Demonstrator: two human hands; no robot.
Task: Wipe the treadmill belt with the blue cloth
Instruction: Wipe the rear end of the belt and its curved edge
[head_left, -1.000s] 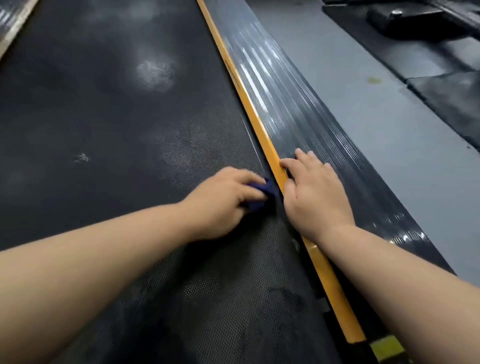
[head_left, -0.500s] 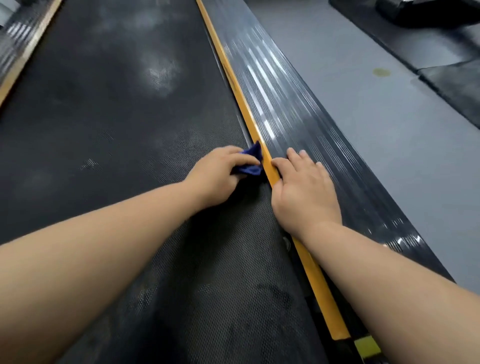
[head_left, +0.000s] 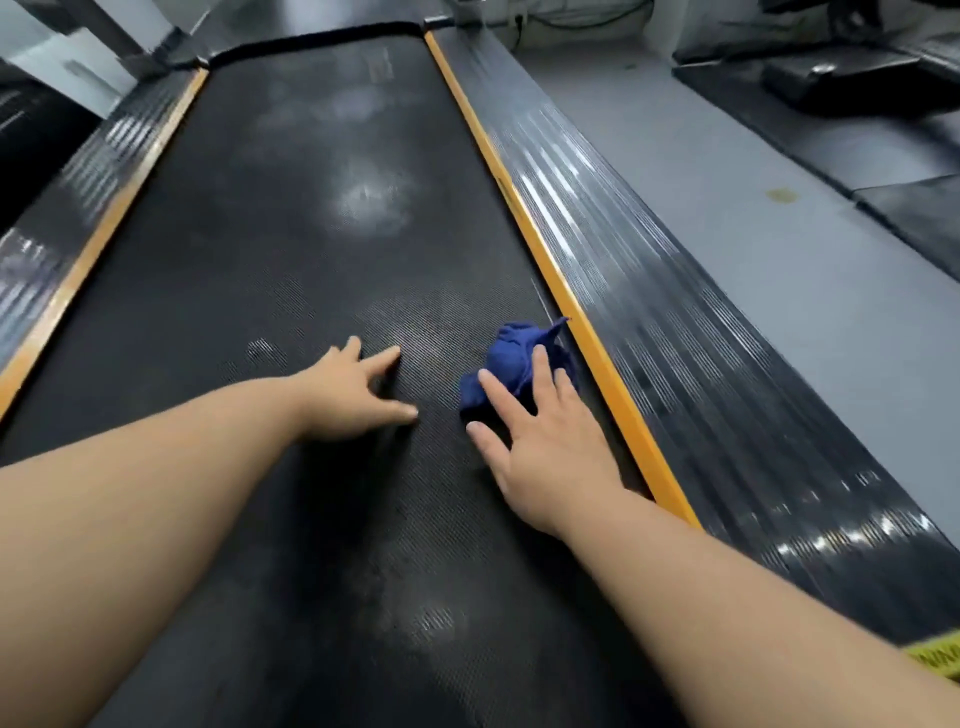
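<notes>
Head view: the blue cloth (head_left: 518, 361) lies crumpled on the treadmill belt (head_left: 291, 249), at its right margin, with one corner reaching the yellow edge strip (head_left: 524, 218). The right hand (head_left: 543, 447) lies flat over the cloth's near end. Its fingers (head_left: 496, 395) are straight and spread, resting on the fabric and not curled round it; the thumb touches the bare belt just beside the bundle. Most of the cloth sits just beyond and under these fingertips. Its long axis slants from the near left, by the index finger, up toward the far right and the strip.

The left hand (head_left: 353, 397) rests on the belt, fingers spread, holding nothing. The cloth is to the right of its fingertips, apart from them with a strip of bare belt between. The right hand is therefore clearly the nearer one, and already in contact.

Pale dusty patches (head_left: 371, 200) show further up the belt, well beyond both sets of fingers. Judging by that, the wiping is partly done. A likely next move is to press the cloth down and push it forward and leftward.
</notes>
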